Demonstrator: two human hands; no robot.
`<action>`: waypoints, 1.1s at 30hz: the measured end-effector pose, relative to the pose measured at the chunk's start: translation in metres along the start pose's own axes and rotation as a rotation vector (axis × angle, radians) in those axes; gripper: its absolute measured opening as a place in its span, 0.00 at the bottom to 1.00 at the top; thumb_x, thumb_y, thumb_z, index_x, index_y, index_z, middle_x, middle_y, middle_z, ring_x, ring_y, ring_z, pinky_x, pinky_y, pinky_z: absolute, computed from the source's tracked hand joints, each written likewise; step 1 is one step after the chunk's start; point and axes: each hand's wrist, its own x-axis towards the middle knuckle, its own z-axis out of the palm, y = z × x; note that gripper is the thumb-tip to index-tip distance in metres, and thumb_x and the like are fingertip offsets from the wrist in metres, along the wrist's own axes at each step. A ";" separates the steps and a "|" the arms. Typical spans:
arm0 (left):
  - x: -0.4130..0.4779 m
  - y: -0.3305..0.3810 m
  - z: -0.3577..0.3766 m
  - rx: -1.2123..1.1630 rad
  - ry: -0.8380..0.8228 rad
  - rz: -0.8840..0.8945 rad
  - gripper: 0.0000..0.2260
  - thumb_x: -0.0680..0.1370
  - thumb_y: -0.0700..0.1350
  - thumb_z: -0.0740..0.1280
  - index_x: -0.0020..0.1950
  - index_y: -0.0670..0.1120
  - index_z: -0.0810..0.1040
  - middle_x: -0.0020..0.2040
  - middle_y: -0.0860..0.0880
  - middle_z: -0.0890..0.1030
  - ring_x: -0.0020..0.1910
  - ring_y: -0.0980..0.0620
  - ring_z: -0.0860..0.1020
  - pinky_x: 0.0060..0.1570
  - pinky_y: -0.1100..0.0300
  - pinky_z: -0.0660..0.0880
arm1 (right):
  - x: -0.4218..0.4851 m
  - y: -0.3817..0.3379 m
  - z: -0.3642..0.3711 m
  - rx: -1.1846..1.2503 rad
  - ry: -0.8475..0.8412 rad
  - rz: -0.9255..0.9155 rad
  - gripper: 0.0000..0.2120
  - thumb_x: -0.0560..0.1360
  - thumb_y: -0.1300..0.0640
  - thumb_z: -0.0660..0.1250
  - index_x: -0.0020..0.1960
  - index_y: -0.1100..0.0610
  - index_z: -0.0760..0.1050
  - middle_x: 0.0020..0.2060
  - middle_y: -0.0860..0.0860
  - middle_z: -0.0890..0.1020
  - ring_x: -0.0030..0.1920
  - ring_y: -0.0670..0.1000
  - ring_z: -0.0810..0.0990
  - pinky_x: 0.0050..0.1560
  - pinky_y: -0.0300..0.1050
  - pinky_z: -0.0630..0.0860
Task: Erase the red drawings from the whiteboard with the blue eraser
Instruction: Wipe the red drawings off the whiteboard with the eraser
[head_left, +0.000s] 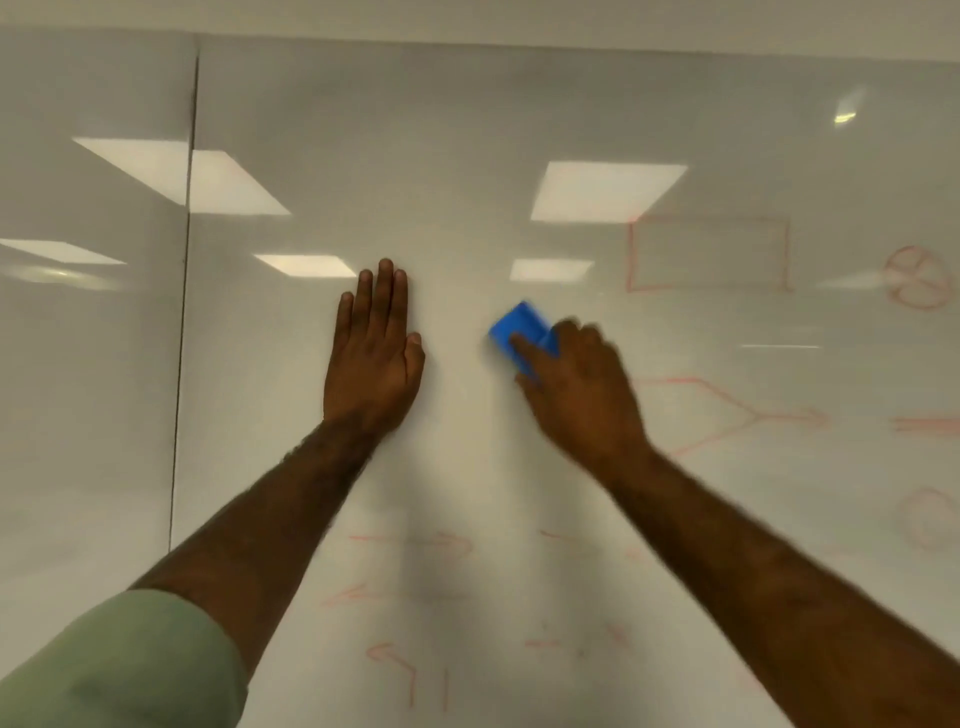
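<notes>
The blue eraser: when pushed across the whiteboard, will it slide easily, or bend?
It probably slides easily: the whiteboard looks glossy, with bright reflections. The eraser looks like a stiff block with straight edges, so it should not bend. It seems light, since the right hand holds it alone.

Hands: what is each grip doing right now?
Left hand: open, flat on the whiteboard.
Right hand: grip closed round the blue eraser.
</notes>
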 end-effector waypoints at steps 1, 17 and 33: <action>-0.001 0.000 0.000 -0.004 0.000 0.001 0.31 0.83 0.48 0.50 0.85 0.44 0.45 0.86 0.46 0.45 0.85 0.47 0.44 0.83 0.49 0.41 | -0.032 -0.013 0.005 0.030 -0.037 -0.082 0.21 0.75 0.54 0.73 0.67 0.54 0.80 0.55 0.66 0.80 0.46 0.65 0.78 0.45 0.54 0.74; -0.015 0.001 0.003 0.017 0.000 0.029 0.31 0.84 0.47 0.52 0.85 0.43 0.45 0.86 0.44 0.47 0.85 0.46 0.45 0.83 0.49 0.43 | -0.057 0.017 0.004 0.009 -0.033 -0.138 0.20 0.77 0.55 0.71 0.69 0.50 0.78 0.58 0.64 0.80 0.48 0.64 0.77 0.49 0.56 0.70; -0.127 -0.066 -0.011 0.099 -0.129 0.117 0.29 0.85 0.47 0.53 0.85 0.42 0.50 0.85 0.42 0.50 0.84 0.44 0.48 0.83 0.47 0.46 | -0.097 -0.073 0.034 0.118 -0.079 -0.287 0.19 0.77 0.57 0.71 0.68 0.52 0.78 0.57 0.65 0.80 0.48 0.65 0.78 0.48 0.57 0.71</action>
